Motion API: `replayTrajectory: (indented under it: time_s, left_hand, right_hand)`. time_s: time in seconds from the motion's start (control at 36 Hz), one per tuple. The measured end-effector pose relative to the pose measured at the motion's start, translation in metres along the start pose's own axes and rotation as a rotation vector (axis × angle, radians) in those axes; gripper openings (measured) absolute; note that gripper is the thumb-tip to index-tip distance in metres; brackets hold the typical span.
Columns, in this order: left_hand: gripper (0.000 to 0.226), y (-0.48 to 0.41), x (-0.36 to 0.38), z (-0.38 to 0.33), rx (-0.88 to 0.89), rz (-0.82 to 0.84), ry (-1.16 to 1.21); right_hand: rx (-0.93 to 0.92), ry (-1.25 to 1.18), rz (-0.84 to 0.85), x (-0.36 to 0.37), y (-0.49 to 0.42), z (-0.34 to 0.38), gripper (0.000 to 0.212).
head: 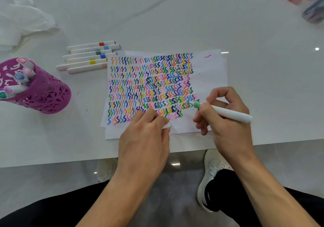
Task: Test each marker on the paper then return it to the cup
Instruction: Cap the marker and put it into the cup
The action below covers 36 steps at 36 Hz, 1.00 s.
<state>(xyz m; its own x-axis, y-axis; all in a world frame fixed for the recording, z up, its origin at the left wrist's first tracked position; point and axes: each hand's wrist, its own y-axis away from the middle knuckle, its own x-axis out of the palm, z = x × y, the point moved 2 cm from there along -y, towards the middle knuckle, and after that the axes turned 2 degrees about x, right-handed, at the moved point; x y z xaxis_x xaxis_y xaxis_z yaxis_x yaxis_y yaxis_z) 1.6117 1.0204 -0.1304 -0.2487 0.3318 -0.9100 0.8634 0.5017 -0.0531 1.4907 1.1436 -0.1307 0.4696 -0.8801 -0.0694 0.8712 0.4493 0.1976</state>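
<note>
View from above the near edge of the white table (175, 16). The right hand (228, 127) pinches a green marker (233, 115) between thumb and curled fingers, its tip touching the paper (208, 72) at the right end of the lower rows of coloured squiggles. The left hand (149, 132) rests knuckles-up on the paper's near edge, its fingers curled round a white cap (166, 126) of which only the end shows. The paper lies at the middle of the table, close to its near edge. The purple perforated cup (50, 98) stands near the left edge and holds several markers. Six capped markers (89, 56) lie side by side just beyond the paper's far left corner. A crumpled tissue (24, 20) occupies the far left corner, and a blurred clear container (313, 11) the far right corner.
</note>
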Motion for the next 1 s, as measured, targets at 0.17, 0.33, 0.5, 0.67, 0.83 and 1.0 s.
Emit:
replayTrajectory:
  time_s: [0.17,0.33,0.5,0.67,0.83,1.0]
  left_hand:
    - [0.010,0.003,-0.007,0.004,-0.003,-0.032,0.013]
    - [0.013,-0.003,-0.018,0.005,-0.182,-0.100,0.376]
    - [0.009,-0.008,-0.022,0.011,-0.344,-0.101,0.728]
    - [0.013,-0.009,-0.020,0.013,-0.399,-0.093,0.916]
    - [0.015,-0.009,-0.022,0.009,-0.352,-0.079,0.928]
    - [0.014,-0.008,-0.020,0.009,-0.320,-0.057,0.859]
  right_hand:
    - [0.152,-0.025,0.096,0.005,-0.004,0.002,0.009]
    - [0.111,-0.070,0.179,0.011,-0.004,0.007,0.010]
    - [-0.010,-0.140,0.157,0.013,-0.006,0.020,0.016]
    - [-0.014,-0.177,0.183,0.016,-0.005,0.024,0.013]
    - [-0.019,-0.118,0.180,0.018,-0.004,0.024,0.012]
    - [0.006,-0.107,0.174,0.016,-0.005,0.023,0.017]
